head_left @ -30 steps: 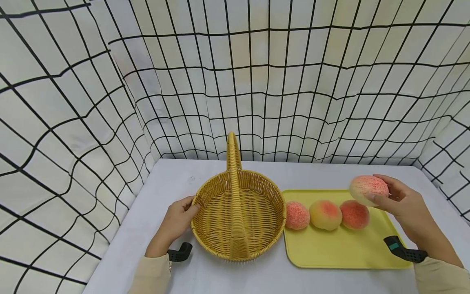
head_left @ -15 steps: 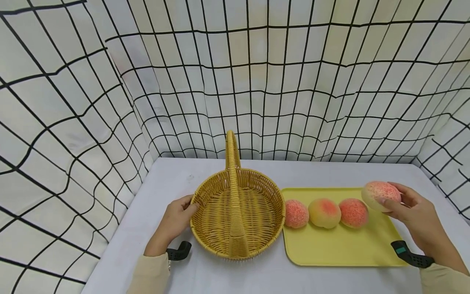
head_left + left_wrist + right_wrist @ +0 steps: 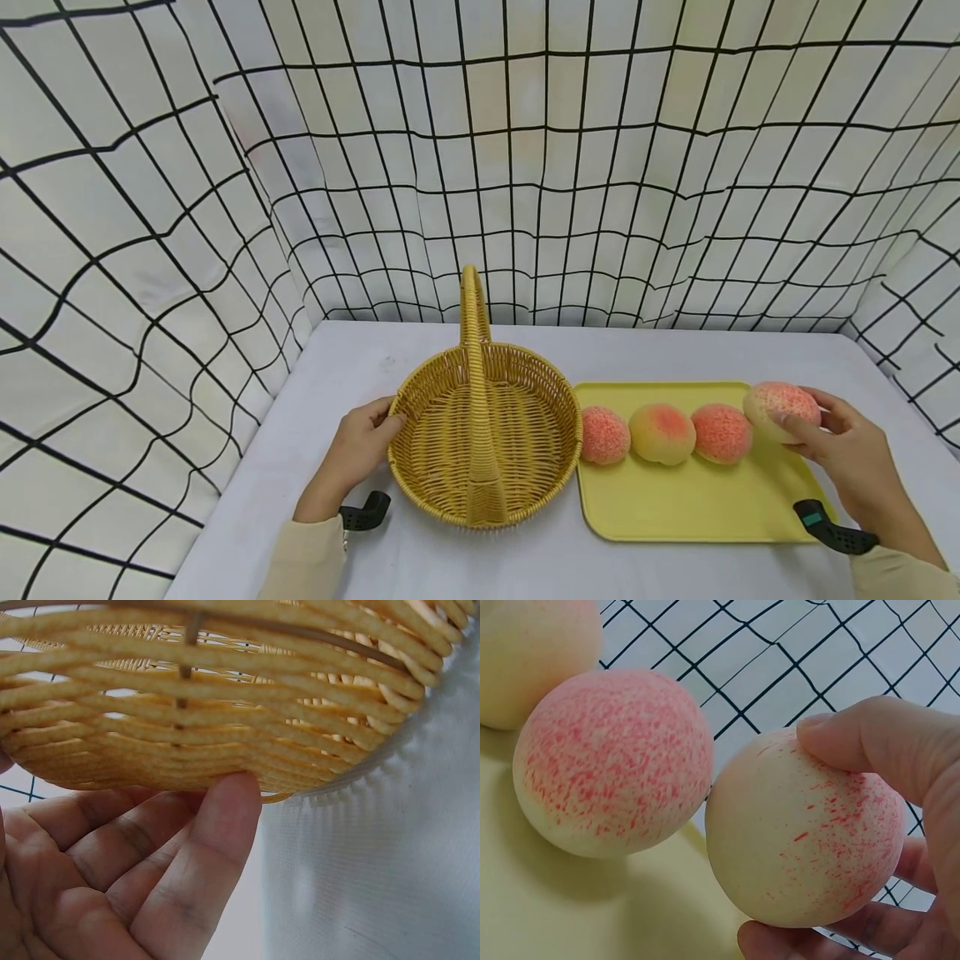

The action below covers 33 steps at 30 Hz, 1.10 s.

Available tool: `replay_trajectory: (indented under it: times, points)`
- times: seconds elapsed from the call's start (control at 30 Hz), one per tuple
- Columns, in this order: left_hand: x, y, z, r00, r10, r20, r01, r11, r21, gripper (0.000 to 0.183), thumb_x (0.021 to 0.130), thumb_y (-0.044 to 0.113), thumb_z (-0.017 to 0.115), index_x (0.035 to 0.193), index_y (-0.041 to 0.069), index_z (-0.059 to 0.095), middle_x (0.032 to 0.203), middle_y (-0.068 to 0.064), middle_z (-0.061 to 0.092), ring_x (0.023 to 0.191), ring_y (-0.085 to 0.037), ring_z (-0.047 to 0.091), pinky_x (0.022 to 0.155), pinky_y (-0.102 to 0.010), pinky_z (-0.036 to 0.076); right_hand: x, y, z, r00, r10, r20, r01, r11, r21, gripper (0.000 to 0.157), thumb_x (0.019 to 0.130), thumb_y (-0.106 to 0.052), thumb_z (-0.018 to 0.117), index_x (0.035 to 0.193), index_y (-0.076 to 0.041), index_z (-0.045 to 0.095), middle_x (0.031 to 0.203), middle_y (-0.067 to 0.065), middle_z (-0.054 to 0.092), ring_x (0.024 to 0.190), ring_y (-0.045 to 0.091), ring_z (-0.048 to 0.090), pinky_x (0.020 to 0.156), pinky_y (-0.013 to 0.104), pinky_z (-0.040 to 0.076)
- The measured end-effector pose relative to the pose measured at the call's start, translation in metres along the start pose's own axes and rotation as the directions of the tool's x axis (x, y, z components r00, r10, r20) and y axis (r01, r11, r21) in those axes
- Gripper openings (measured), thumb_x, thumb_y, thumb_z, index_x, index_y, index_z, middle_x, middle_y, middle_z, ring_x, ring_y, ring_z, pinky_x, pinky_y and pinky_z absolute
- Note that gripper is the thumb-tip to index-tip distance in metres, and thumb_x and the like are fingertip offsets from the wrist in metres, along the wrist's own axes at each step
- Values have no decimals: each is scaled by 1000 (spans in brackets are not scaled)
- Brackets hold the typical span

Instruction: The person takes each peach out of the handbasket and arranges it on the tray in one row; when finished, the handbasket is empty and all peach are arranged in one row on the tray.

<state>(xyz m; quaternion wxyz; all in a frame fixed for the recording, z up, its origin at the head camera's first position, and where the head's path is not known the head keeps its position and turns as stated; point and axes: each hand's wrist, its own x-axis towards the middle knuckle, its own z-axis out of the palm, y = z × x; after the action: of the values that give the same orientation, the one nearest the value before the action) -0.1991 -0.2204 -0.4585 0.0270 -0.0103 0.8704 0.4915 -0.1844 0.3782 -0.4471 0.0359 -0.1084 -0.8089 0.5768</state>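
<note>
In the head view, my left hand (image 3: 358, 448) grips the left rim of a round yellow wicker basket (image 3: 527, 433) with a tall arched handle; nothing lies inside it. The left wrist view shows the fingers against the woven side of the basket (image 3: 225, 727). My right hand (image 3: 855, 454) holds a pink-speckled pale peach (image 3: 782, 408) at the right end of a yellow tray (image 3: 675, 508). Thumb and fingers span this peach (image 3: 795, 840) in the right wrist view. It sits close beside a redder peach (image 3: 722, 434); whether it touches the tray is hard to tell.
Along the tray's back half, a yellow peach with a red top (image 3: 663, 435) and a pink peach (image 3: 605, 435) continue the row, the latter beside the basket. A white cloth covers the table (image 3: 540, 567). White walls with black grid lines (image 3: 570, 167) enclose its back and sides.
My right hand has carried the speckled peach rightward, then lowered it toward the tray at the end of the row. The left hand and basket stay in place.
</note>
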Motion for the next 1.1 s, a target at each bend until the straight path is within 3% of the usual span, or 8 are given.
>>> replay_trajectory:
  times: [0.3, 0.57, 0.67, 0.93, 1.1]
  points:
    - [-2, 4, -2, 1000, 8, 0, -8, 1000, -9, 41, 106, 22, 55, 142, 3, 63, 120, -14, 74, 92, -18, 70, 75, -27, 55, 3, 7, 0, 997, 72, -37, -76, 989, -126, 86, 97, -37, 74, 158, 5, 31, 101, -18, 56, 84, -4, 61, 72, 20, 58]
    - [-2, 4, -2, 1000, 10, 0, -10, 1000, -12, 41, 106, 21, 55, 142, 3, 63, 118, -14, 74, 90, -18, 70, 74, -27, 55, 5, 12, 2, 992, 120, -46, -127, 969, -211, 93, 99, -44, 71, 160, 9, 25, 128, 20, 53, 82, -7, 55, 69, 18, 56]
    - [-2, 4, -2, 1000, 11, 1, -11, 1000, -12, 42, 106, 21, 55, 142, 2, 62, 119, -14, 74, 91, -18, 70, 74, -27, 55, 4, 12, 3, 992, 122, -43, -129, 963, -237, 93, 99, -46, 70, 160, 9, 26, 135, 28, 49, 82, -7, 53, 68, 17, 55]
    - [-2, 4, -2, 1000, 6, 1, -6, 1000, -18, 42, 106, 22, 55, 143, 3, 62, 119, -14, 74, 91, -18, 70, 75, -26, 56, 3, 9, 6, 992, 113, -50, -123, 954, -273, 92, 98, -47, 70, 159, 8, 29, 132, 28, 53, 82, -4, 53, 67, 19, 55]
    - [-2, 4, -2, 1000, 6, 3, -6, 1000, -17, 41, 106, 22, 55, 142, 3, 63, 119, -14, 74, 91, -18, 69, 75, -27, 55, 2, 7, 7, 989, 134, -57, -145, 941, -306, 94, 97, -52, 69, 159, 7, 29, 134, 30, 52, 89, 5, 52, 66, 17, 52]
